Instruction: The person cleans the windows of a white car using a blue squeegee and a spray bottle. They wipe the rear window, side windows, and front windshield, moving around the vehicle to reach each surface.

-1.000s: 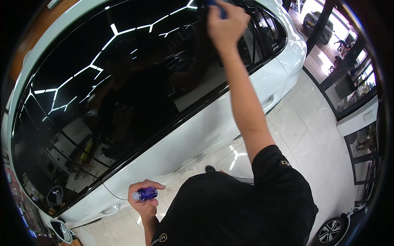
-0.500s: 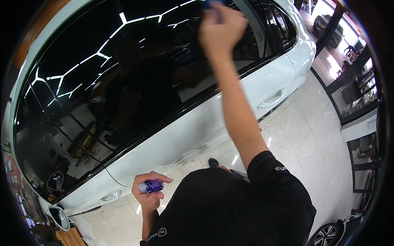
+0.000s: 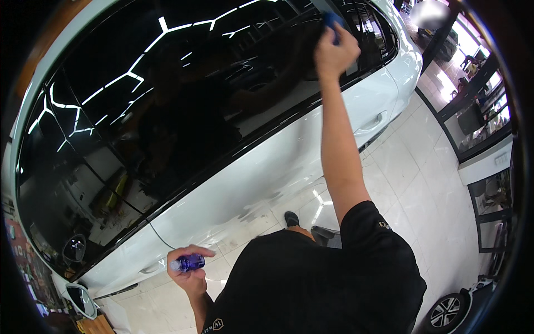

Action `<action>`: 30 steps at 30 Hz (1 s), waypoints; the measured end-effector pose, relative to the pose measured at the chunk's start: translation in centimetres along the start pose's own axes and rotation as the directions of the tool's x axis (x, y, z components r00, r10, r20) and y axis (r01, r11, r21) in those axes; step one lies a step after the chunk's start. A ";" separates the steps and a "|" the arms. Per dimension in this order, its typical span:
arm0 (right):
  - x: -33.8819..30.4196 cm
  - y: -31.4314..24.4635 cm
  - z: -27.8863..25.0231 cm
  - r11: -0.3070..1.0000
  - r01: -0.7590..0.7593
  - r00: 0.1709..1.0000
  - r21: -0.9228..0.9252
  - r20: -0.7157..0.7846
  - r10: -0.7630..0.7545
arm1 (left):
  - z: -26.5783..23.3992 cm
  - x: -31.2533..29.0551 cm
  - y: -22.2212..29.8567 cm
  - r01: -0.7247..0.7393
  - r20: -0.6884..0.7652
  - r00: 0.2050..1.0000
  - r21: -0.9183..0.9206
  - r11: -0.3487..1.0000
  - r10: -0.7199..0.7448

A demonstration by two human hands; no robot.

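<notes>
My right hand (image 3: 337,53) reaches far out over a white car's dark, glossy side glass (image 3: 222,83). Its fingers are closed around a small blue block-like pad (image 3: 332,22), held at the glass near the rear pillar; whether it is a sponge or an applicator I cannot tell. Lower and to the left, close to my body, my left hand (image 3: 190,278) grips a small purple bottle (image 3: 192,262) with a pale cap, tilted with the cap toward the left. That bottle is apart from the car door (image 3: 239,178).
Door handles (image 3: 370,123) stick out from the white body, and a side mirror (image 3: 81,299) stands at lower left. Pale tiles (image 3: 400,167) cover the floor. Dark-framed glass doors (image 3: 473,119) are on the right, and another car's wheel (image 3: 446,312) is at lower right.
My right hand has moved rightward and slightly nearer along the glass with the blue pad. My left hand, still holding the bottle, has shifted a little left and down.
</notes>
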State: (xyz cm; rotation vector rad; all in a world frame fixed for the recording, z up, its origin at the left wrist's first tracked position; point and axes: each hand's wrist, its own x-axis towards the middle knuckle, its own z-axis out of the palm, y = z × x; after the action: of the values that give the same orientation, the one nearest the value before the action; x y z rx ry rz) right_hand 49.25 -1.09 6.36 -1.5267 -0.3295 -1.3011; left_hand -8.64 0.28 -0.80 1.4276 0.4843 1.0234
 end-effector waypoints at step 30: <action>-5.2 8.0 -5.0 0.968 -0.252 0.965 -0.003 0.068 0.252 | -2.8 0.1 -0.5 0.201 0.133 0.967 0.113 0.973 -0.215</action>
State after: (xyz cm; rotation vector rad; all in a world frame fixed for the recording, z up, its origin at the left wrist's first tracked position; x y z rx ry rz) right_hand 50.60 -6.40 -2.87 -1.5555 -0.1744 -1.0491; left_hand -10.69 2.01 -1.71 1.4915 0.5719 0.7302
